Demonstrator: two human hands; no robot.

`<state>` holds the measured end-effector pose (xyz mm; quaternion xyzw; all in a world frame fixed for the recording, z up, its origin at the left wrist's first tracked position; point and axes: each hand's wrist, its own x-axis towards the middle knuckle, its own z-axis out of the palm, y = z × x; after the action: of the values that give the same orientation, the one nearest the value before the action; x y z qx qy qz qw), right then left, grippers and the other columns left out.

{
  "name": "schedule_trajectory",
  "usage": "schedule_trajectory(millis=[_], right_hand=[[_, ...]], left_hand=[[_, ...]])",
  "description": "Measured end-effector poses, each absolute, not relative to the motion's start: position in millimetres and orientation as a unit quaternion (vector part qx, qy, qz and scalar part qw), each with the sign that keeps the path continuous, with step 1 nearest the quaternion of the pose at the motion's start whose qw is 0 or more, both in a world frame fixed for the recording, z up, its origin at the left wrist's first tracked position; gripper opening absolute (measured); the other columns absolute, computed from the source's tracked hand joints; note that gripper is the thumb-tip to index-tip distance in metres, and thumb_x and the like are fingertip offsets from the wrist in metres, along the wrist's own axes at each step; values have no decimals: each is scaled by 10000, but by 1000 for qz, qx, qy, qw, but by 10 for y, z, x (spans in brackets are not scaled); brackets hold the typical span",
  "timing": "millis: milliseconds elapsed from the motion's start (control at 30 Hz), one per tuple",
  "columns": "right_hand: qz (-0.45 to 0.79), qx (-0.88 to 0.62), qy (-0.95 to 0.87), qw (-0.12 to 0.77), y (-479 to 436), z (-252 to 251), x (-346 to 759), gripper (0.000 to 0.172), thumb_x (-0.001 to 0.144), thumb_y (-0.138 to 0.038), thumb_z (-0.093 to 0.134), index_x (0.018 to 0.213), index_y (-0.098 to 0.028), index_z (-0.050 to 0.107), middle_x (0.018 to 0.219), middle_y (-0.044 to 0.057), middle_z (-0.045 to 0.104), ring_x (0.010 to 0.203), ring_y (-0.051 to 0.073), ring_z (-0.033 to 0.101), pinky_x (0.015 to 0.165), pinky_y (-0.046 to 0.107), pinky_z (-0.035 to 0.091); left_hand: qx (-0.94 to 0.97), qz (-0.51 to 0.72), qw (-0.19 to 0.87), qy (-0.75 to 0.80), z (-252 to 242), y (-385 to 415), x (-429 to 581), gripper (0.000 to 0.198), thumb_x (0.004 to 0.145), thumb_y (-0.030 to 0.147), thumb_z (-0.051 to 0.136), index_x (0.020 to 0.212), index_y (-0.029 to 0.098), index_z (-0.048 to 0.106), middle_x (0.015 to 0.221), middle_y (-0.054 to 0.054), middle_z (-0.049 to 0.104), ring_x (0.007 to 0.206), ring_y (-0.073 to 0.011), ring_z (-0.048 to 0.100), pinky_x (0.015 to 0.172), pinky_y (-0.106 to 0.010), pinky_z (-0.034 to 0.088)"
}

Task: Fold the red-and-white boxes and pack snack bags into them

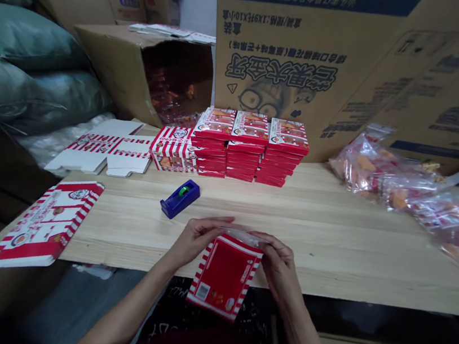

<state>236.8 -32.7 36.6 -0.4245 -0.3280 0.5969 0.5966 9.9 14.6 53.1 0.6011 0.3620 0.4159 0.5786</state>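
Note:
Between my hands hangs a flat red packet [223, 274] with striped red-and-white sides, a barcode at its lower left and a clear plastic strip along its top. My left hand [196, 240] pinches the top left corner, and my right hand [282, 265] grips the top right corner. The packet tilts over the table's front edge, above my lap. Beyond my left hand lies a blue tape dispenser [181, 198] with a green core. Farther back, red-and-white boxes [244, 145] are stacked in several columns.
Flattened cartons [105, 146] and a stack of striped flat boxes [49, 221] lie at the left. Clear bags of orange pieces [399, 179] are heaped at the right. An open cardboard box [112, 59] and a large printed carton [356, 59] stand behind the wooden table [329, 249].

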Motion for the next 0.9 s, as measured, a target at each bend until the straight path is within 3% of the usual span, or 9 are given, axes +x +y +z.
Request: schedule_trajectory(millis=[133,267,400,567,733,900], right_hand=[[658,-444,-259,550,-415,318,2368,317,743,-318,854,1047,-237,808,808,12,798,632,144,676,612,241,526],[689,-446,-276,501,-619,250,2359,368,792,-388,849,1127,-258,768,996,38,812,873,200,749,753,278,573],[689,-442,-332,469,-781,89,2378,391,814,-396,840,1178,-278,763,1100,59,808,1011,247,747,925,370,559],[664,-442,-396,455,-817,-27,2399,242,884,-400,764,1087,-280,817,1193,77,789,1229,294,672,1094,460,468],[641,-420,-455,453,-750,82,2472,154,896,-375,756,1000,-294,834,1172,69,794,1160,271,702,1095,468,459],[657,-406,-516,370,-641,251,2582,206,908,-428,747,1036,-279,807,1160,66,792,1111,237,714,1054,461,491]], left_hand=[[505,418,632,413,320,-31,217,311,911,381,724,1135,182,805,1139,-84,798,1034,-257,738,916,-329,562],[424,411,681,433,67,-303,204,333,909,404,731,1143,178,799,954,-58,820,807,-198,738,750,-275,554],[443,384,688,427,-29,-442,74,320,887,383,758,1137,188,800,1058,-71,811,933,-211,738,849,-289,549],[459,348,705,414,8,-432,8,311,824,357,815,1086,189,805,1007,-84,815,949,-235,746,894,-347,554],[524,329,660,426,96,-349,-34,229,821,361,815,968,186,827,1051,-99,810,989,-237,733,900,-327,536],[557,275,684,381,205,-241,-109,326,940,456,682,1050,176,807,1068,-107,799,1005,-228,720,906,-331,516]])
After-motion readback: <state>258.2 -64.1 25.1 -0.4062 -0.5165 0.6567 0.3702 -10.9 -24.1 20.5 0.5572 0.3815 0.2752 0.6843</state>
